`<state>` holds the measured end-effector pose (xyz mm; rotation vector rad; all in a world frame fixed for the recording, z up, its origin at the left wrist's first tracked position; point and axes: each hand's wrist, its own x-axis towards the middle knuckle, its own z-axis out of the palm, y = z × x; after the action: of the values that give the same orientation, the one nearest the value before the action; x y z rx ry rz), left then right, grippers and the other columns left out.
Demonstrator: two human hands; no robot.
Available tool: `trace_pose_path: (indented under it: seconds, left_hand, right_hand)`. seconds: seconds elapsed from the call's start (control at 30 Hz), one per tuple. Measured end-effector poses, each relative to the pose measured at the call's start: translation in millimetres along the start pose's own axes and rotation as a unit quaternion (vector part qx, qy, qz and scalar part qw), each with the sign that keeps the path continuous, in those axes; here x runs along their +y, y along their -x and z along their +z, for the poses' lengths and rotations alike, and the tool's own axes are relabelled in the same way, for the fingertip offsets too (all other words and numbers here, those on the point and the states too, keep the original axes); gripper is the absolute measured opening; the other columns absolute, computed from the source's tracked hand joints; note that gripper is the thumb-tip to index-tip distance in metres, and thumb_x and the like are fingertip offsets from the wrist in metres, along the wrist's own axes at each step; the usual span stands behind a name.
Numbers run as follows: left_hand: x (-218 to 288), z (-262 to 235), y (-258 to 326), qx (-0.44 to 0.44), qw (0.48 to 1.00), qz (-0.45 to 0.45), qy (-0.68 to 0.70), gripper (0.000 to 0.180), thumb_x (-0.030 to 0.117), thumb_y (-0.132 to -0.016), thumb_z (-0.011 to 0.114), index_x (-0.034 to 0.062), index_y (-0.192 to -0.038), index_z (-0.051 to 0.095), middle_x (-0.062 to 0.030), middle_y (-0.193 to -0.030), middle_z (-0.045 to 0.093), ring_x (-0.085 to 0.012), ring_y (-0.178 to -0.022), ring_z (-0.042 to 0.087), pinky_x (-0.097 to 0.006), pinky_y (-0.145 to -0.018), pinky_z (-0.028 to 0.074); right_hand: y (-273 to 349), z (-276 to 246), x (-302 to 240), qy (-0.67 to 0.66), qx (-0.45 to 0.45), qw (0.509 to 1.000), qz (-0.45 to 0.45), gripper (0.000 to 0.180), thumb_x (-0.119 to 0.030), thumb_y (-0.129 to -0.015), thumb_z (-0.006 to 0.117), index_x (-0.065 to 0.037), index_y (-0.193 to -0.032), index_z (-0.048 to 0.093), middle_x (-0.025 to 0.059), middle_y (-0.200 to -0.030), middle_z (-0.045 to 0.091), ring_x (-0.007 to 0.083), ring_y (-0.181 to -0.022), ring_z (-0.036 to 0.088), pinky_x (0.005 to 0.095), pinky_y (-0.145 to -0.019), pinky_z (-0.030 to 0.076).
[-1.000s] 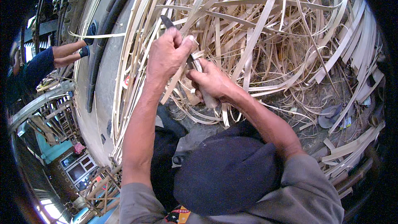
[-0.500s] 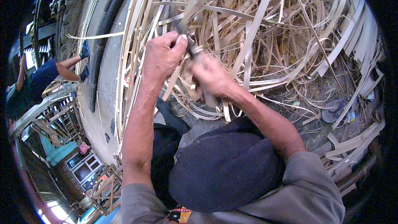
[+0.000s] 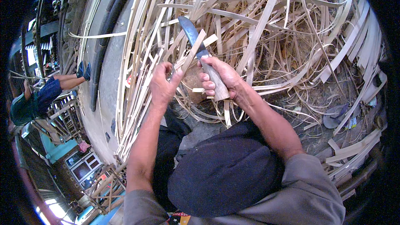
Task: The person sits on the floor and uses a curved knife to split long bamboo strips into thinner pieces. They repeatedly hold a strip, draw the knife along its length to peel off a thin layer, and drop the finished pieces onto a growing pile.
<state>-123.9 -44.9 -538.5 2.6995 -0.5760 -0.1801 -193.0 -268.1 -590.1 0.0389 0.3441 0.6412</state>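
My right hand (image 3: 221, 79) is closed around the pale wooden handle of a knife (image 3: 189, 30), whose dark blade points up and left over the strips. A short, flat piece of split bamboo (image 3: 195, 49) lies across the blade, its lower end close to my left thumb. To the left of the knife, my left hand (image 3: 163, 84) is open, thumb and curled fingers apart, with nothing plainly held. Between my hands is a brown block (image 3: 195, 84), partly hidden. Long pale bamboo strips (image 3: 141, 37) run past my left hand.
A tangle of strips and shavings (image 3: 287, 54) spreads ahead and right. Wide strips (image 3: 358, 46) curve along the far right, near a sandal (image 3: 334, 114). Dark poles (image 3: 102, 46) lie on the floor at left. Beyond them is another person (image 3: 31, 106), near wooden racks.
My hands have moved apart; the left has opened and dropped slightly. The blurred knife is now clear, with its blade up and left. The other person at left has shifted.
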Motion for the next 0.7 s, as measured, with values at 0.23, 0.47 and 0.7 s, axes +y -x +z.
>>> trace_pose_path:
  seconds: [0.23, 0.47, 0.7]
  left_hand:
    - [-44, 75, 64, 0.073, 0.996, -0.038, -0.019, 0.035, 0.032, -0.105, 0.048, 0.0023, -0.122, 0.057, -0.0186, -0.104, 0.059, -0.0385, -0.098, 0.054, -0.049, -0.087, 0.041]
    - [-46, 83, 65, 0.08, 0.992, -0.077, 0.056, 0.038, 0.033, -0.105, 0.051, 0.0038, -0.128, 0.057, -0.0177, -0.108, 0.056, -0.0364, -0.1, 0.052, -0.048, -0.09, 0.04]
    - [-26, 60, 42, 0.05, 0.992, -0.093, -0.076, 0.048, 0.032, -0.102, 0.055, 0.0071, -0.142, 0.054, -0.0212, -0.122, 0.046, -0.0344, -0.111, 0.045, -0.046, -0.1, 0.037]
  right_hand:
    - [-13, 7, 16, -0.165, -0.094, 0.981, 0.028, 0.033, -0.042, -0.103, 0.049, -0.011, -0.112, 0.056, -0.0001, -0.068, 0.046, 0.0111, -0.045, 0.044, 0.029, -0.04, 0.041]
    - [-22, 11, 11, 0.084, 0.02, 0.994, -0.064, 0.024, -0.034, -0.102, 0.053, -0.011, -0.11, 0.049, 0.001, -0.069, 0.05, 0.0124, -0.047, 0.05, 0.0312, -0.04, 0.045]
    - [-20, -13, 8, 0.51, 0.188, 0.822, -0.169, 0.023, -0.024, -0.101, 0.055, -0.004, -0.107, 0.047, 0.0018, -0.068, 0.054, 0.0133, -0.051, 0.058, 0.0334, -0.045, 0.049]
